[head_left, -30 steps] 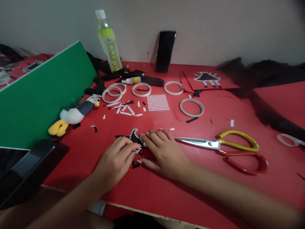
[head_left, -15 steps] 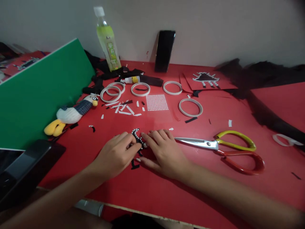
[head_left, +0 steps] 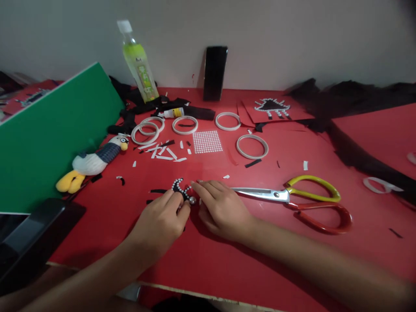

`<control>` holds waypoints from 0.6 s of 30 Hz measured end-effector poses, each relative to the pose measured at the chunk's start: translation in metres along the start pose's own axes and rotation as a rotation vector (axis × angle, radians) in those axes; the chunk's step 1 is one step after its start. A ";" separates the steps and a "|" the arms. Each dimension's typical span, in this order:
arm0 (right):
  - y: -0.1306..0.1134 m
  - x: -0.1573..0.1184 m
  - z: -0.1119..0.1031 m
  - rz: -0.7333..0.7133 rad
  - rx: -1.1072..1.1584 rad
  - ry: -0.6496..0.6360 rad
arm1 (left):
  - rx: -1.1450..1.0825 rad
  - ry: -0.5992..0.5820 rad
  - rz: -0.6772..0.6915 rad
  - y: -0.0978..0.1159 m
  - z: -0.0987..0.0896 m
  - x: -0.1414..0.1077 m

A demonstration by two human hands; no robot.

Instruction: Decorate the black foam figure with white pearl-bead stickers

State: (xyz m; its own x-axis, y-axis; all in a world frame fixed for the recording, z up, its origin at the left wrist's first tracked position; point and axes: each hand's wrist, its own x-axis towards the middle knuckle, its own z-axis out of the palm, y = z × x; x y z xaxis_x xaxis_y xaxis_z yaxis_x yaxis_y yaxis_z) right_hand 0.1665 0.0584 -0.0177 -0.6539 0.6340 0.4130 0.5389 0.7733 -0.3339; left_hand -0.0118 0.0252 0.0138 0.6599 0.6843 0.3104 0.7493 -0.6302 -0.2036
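Black paper cutout (head_left: 180,190) edged with small pearl beads, lying on the red table (head_left: 227,260) at lower centre of the frame; most of the cutout is hidden beneath the two hands, so only its upper beaded arc and a thin black strip to its left show, and its whole shape cannot be made out. Left hand (head_left: 160,223): fingers curled and drawn together, tips pressing on the cutout's lower part; whether a bead is pinched between them cannot be told. Right hand (head_left: 221,208): lies flat, fingers together, tips touching the cutout's right edge beside a single round bead. Just right of that hand, scissors (head_left: 292,201) with one yellow and one red handle, blades closed. Above, at mid-frame, a sheet of pearl stickers (head_left: 207,141), several rolls of tape (head_left: 252,146) and white paper scraps (head_left: 164,151). Left of these, a plush bird (head_left: 94,162) beside a green board (head_left: 52,138); a dark device at lower left is cut off by the frame edge. Compared with half a second ago, the left hand has shifted lower over the cutout, the right thumb has tucked in, and the view has swung slightly right.
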 end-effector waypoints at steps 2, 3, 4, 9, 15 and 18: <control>0.001 -0.001 -0.001 0.013 0.055 0.034 | -0.005 -0.039 -0.039 0.001 -0.001 -0.001; 0.002 -0.001 -0.002 0.019 0.084 0.042 | -0.012 -0.056 -0.059 0.001 -0.001 -0.001; 0.001 -0.001 -0.002 0.022 0.109 0.042 | -0.023 -0.068 -0.074 0.002 -0.002 -0.002; -0.001 0.000 -0.001 -0.083 0.014 0.021 | -0.127 -0.017 -0.164 0.003 -0.002 -0.001; -0.001 0.000 0.002 -0.166 -0.095 0.095 | -0.216 -0.093 -0.189 0.001 -0.009 -0.001; -0.002 0.000 0.001 -0.184 -0.062 0.077 | -0.203 -0.150 -0.184 -0.003 -0.011 -0.003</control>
State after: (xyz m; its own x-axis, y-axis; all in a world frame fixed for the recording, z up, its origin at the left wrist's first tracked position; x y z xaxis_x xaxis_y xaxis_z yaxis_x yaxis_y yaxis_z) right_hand 0.1648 0.0567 -0.0176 -0.7031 0.4776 0.5267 0.4468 0.8731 -0.1952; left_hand -0.0165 0.0207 0.0241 0.5261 0.8309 0.1810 0.8405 -0.5405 0.0381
